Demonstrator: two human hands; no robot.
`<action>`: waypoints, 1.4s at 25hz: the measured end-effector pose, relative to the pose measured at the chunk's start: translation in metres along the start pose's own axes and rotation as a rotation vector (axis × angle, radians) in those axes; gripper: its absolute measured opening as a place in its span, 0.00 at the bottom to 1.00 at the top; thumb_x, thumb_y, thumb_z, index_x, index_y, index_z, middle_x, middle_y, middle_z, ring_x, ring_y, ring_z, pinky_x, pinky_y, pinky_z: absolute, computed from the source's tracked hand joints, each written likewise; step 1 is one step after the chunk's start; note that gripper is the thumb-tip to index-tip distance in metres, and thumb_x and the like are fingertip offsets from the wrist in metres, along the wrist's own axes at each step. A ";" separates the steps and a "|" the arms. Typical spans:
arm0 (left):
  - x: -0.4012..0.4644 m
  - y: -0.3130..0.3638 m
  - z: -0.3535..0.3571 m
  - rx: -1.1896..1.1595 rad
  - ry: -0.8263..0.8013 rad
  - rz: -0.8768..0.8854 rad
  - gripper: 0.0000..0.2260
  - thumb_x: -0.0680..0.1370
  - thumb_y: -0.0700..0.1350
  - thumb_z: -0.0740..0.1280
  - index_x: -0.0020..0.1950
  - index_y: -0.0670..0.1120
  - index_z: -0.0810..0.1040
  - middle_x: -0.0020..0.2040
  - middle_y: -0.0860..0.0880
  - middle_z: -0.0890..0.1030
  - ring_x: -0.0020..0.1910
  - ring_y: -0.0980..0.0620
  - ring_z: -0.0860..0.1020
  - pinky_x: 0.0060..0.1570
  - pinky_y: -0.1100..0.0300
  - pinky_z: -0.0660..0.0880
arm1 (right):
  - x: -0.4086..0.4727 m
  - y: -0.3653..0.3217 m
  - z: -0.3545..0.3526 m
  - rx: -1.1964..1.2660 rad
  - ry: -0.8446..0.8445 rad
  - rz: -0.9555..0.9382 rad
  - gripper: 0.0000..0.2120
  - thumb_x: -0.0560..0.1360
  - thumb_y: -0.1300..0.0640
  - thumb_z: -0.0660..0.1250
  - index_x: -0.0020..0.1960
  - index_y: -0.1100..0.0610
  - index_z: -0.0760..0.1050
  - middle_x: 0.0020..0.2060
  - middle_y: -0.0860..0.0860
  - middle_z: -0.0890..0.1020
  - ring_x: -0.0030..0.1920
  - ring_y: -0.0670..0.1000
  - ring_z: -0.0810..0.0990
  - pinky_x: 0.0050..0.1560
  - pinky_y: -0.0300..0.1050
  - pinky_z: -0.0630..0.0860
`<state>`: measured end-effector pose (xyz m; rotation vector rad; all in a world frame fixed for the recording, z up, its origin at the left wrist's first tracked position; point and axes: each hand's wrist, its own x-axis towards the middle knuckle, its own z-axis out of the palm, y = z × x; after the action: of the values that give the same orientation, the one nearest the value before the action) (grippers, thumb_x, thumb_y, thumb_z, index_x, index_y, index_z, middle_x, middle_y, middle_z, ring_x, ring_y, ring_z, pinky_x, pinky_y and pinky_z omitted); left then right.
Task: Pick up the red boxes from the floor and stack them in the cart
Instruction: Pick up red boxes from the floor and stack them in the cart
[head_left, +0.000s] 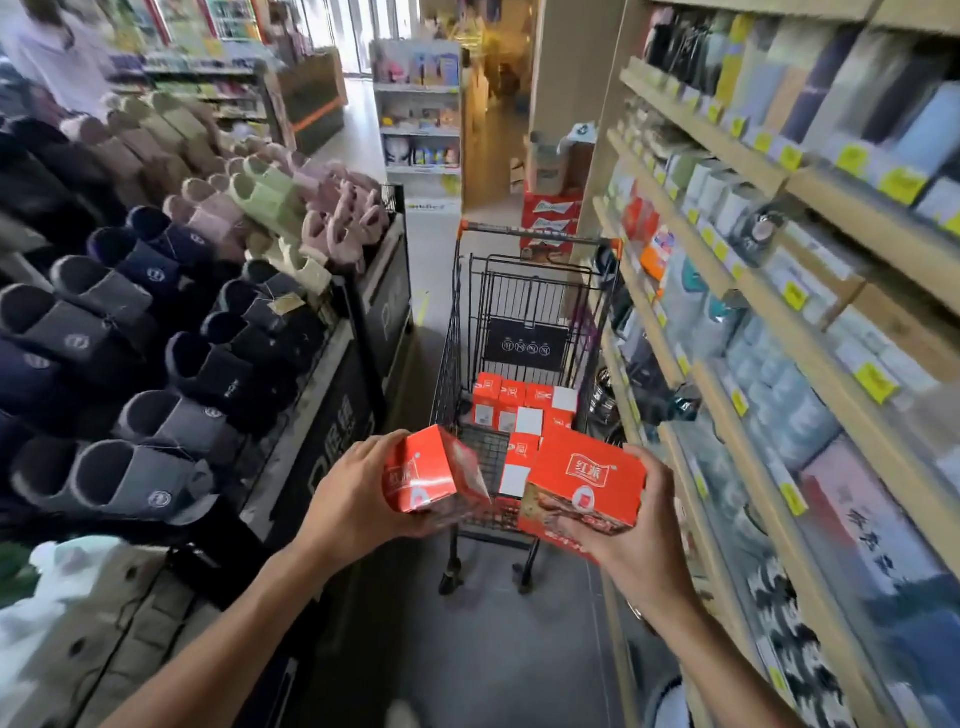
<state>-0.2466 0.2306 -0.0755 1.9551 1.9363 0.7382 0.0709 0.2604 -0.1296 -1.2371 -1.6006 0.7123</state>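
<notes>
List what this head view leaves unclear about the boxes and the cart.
- How many red boxes in the cart: the held left box and right box cover part of the stack.
- Boxes left on the floor: none in view.
- Left box's print: motion-blurred.
- Right hand's grip underneath: hidden by its box.

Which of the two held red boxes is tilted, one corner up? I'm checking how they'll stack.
The red box in the left hand: it sits corner-up, while the right hand's box shows its top flatter.

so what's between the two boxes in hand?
Head view: no object. The left hand's box and the right hand's box are apart; through the gap show the cart floor and stacked red boxes.
</notes>
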 end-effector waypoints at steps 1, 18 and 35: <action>0.015 -0.009 0.005 -0.009 0.000 -0.009 0.52 0.56 0.69 0.79 0.75 0.51 0.67 0.67 0.57 0.74 0.64 0.56 0.73 0.63 0.57 0.72 | 0.014 0.005 0.008 -0.006 -0.008 0.014 0.50 0.58 0.44 0.84 0.73 0.47 0.62 0.66 0.47 0.70 0.66 0.41 0.72 0.59 0.31 0.72; 0.348 -0.141 0.155 -0.290 -0.215 -0.318 0.47 0.54 0.60 0.82 0.69 0.51 0.69 0.60 0.53 0.78 0.59 0.51 0.76 0.60 0.47 0.77 | 0.236 0.114 0.119 -0.174 0.191 0.322 0.53 0.57 0.36 0.79 0.76 0.48 0.61 0.63 0.45 0.68 0.64 0.50 0.73 0.60 0.53 0.78; 0.501 -0.216 0.431 -0.224 -0.310 -0.891 0.38 0.61 0.53 0.83 0.64 0.42 0.69 0.56 0.46 0.77 0.53 0.45 0.78 0.54 0.49 0.80 | 0.358 0.310 0.170 -0.079 0.284 0.543 0.50 0.58 0.39 0.84 0.74 0.44 0.63 0.64 0.46 0.71 0.62 0.46 0.77 0.54 0.39 0.80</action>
<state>-0.2107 0.8002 -0.4724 0.8431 2.1041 0.3403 0.0235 0.7135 -0.3433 -1.7737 -1.0717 0.7652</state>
